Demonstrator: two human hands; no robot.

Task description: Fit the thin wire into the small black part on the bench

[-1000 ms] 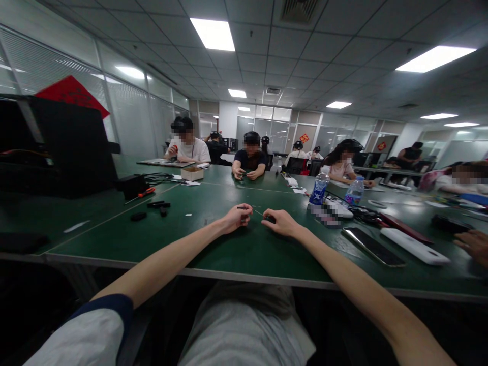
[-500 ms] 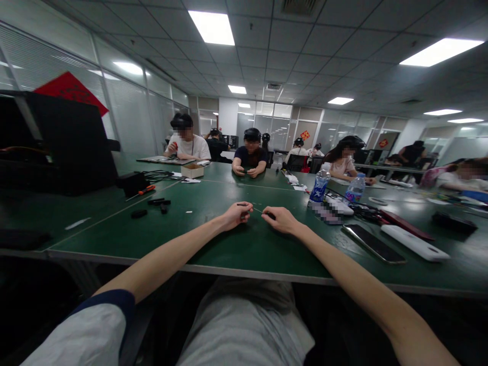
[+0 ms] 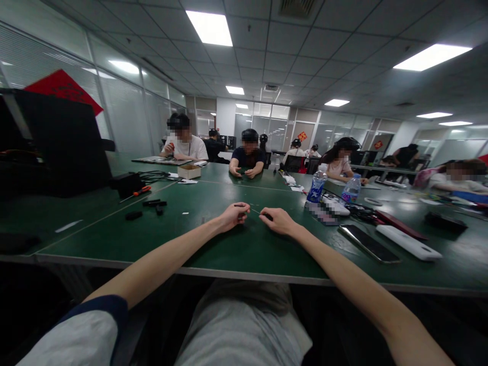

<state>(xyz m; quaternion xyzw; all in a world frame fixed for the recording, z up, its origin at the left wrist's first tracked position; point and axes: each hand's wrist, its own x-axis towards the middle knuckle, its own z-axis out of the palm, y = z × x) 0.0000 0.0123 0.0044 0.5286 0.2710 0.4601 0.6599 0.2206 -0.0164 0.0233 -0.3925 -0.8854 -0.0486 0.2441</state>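
My left hand (image 3: 232, 216) and my right hand (image 3: 276, 221) rest close together above the green table top (image 3: 244, 249), fingertips facing each other. Between the left fingers shows a thin dark piece (image 3: 239, 205), too small to identify. My right fingers pinch a small black part (image 3: 269, 217), and a fine metal wire (image 3: 256, 211) runs from it towards my left hand. The fingers hide most of both small items. Whether the wire touches the left hand's piece is hard to tell.
On the table lie an orange-handled screwdriver (image 3: 142, 190), small black parts (image 3: 154, 203), a smartphone (image 3: 369, 243), a white power bank (image 3: 408, 242), plastic water bottles (image 3: 316, 187) and a cardboard box (image 3: 189, 172). Several co-workers sit around the table. A black case (image 3: 57, 142) stands at left.
Both hands keep their pinch and shift slightly left in the picture with the whole scene. A co-worker's hand at the right edge has gone from view.
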